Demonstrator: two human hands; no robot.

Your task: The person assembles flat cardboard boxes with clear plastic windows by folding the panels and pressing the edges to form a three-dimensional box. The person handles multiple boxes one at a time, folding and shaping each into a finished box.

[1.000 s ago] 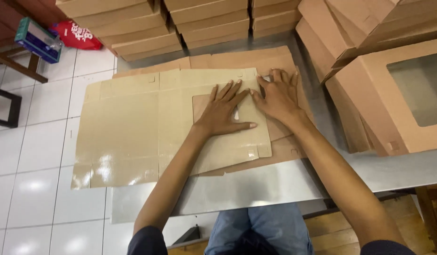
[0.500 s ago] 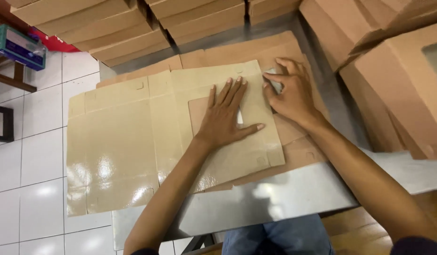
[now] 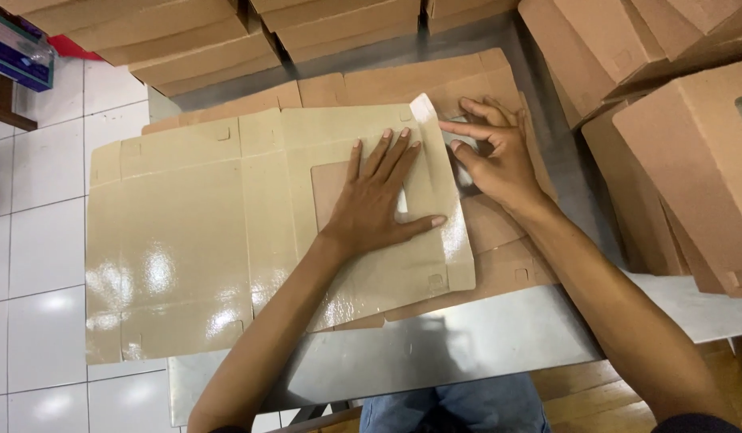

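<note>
**Desk editor:** What's in the frame?

**Photographer:** A person at a steel desk (image 3: 467, 345), centre frame, working a flat glossy box blank (image 3: 194, 240). The left hand (image 3: 379, 200) lies spread, palm down, fingers fanned over the window cut-out in the blank's right panel. The right hand (image 3: 499, 156), just right of centre, pinches the raised side flap (image 3: 431, 132) between thumb and forefinger. More brown blanks (image 3: 483, 80) lie stacked beneath, folded window boxes (image 3: 691, 152) crowd the right edge, and stacked boxes (image 3: 186, 40) line the top.

**Desk editor:** Risks?

**Photographer:** I'd judge the flap could crease off its score line if the pinch pulls crookedly. The blank's left half hangs past the desk over the tiled floor (image 3: 34, 240); should the flat hand lift, the sheet might slide off. The glossy face looks slippery, though glare makes that hard to confirm.

**Desk editor:** Versus half a second ago?

**Photographer:** The flap's corner now stands up; it lay nearly flat then. The right hand has shifted from resting on the edge to gripping it. The left hand has stayed planted on the same panel.
</note>
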